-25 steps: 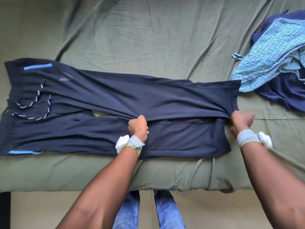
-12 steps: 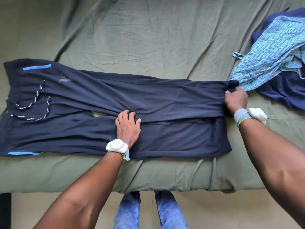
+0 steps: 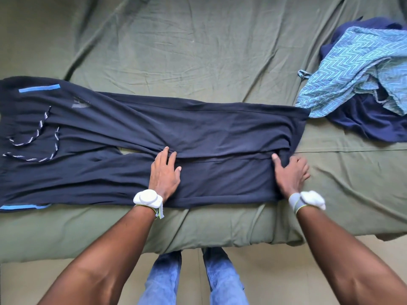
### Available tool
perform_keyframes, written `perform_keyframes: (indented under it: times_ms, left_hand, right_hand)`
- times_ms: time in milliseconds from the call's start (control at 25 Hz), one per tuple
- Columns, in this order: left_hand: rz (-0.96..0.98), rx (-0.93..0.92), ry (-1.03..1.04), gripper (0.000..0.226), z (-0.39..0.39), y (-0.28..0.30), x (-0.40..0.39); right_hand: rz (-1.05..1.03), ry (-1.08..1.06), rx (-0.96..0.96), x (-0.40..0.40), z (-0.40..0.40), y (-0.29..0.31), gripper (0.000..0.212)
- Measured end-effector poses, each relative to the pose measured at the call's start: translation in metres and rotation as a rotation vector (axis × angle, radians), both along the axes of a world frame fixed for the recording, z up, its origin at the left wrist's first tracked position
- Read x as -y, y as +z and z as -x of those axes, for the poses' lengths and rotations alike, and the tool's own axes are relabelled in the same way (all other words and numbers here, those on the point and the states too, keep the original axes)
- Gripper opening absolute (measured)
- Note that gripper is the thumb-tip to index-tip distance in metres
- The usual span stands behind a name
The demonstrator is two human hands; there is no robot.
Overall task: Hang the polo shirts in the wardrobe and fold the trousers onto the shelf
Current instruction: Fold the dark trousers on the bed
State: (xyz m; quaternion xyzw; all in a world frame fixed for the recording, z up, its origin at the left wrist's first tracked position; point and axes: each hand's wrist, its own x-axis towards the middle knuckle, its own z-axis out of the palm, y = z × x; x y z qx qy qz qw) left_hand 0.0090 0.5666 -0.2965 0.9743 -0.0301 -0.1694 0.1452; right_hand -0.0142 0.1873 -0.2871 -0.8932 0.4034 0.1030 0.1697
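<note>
On green bedsheet (image 3: 198, 51) — dark trousers (image 3: 220, 128), perhaps navy.

Both bare forearms reach forward from the bottom of the view, each wrist wearing a white band. The left hand (image 3: 164, 172) lies palm down with its fingers straight and slightly spread — flat, pressing on what is under it. The right hand (image 3: 291, 172) sits well apart to the right, thumb stretched out to the left and fingers bent downward — its edges are blurred, so the grip cannot be told.
</note>
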Motion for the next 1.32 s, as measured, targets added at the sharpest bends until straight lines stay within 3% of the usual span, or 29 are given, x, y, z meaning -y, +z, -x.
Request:
perform_keyframes:
  times_ms: [120,280,400,440,560,640,800,920,1080,1320]
  left_hand:
    - [-0.038,0.041,0.007,0.062,0.003,0.002,-0.011]
    - [-0.038,0.084,0.114,0.063,0.022,0.002,-0.053]
    - [-0.061,0.032,0.09,0.062,0.048,-0.003,-0.112]
    - [-0.072,0.017,0.08,0.062,0.055,-0.004,-0.141]
    - [-0.111,-0.028,0.01,0.06,0.071,-0.001,-0.227]
    - [-0.156,-0.054,-0.083,0.06,0.076,0.003,-0.29]
    - [-0.21,-0.121,-0.225,0.071,0.071,0.016,-0.411]
    - [-0.257,-0.17,-0.359,0.087,0.06,0.022,-0.467]
    - [-0.352,-0.098,-0.344,0.085,0.054,0.017,-0.49]
    - [-0.304,0.061,-0.255,0.061,0.059,0.005,-0.512]
  right_hand:
    - [-0.013,-0.007,0.067,-0.014,0.028,0.004,0.059]
    - [0.077,-0.383,0.029,0.026,0.018,0.006,0.049]
    - [0.132,-0.772,-0.134,0.047,0.032,0.016,0.063]
    - [0.167,-0.764,-0.158,0.033,0.039,0.02,0.064]
    - [0.258,-0.267,-0.007,-0.068,0.052,0.028,0.04]
    - [0.178,0.104,0.141,-0.185,0.057,0.015,0.014]
    - [-0.069,0.698,0.292,-0.442,0.054,0.009,0.02]
    - [-0.128,1.096,0.15,-0.551,0.054,0.008,0.029]
    - [-0.003,1.283,0.031,-0.563,0.049,0.005,0.025]
    - [0.126,1.231,-0.033,-0.513,0.046,-0.003,0.024]
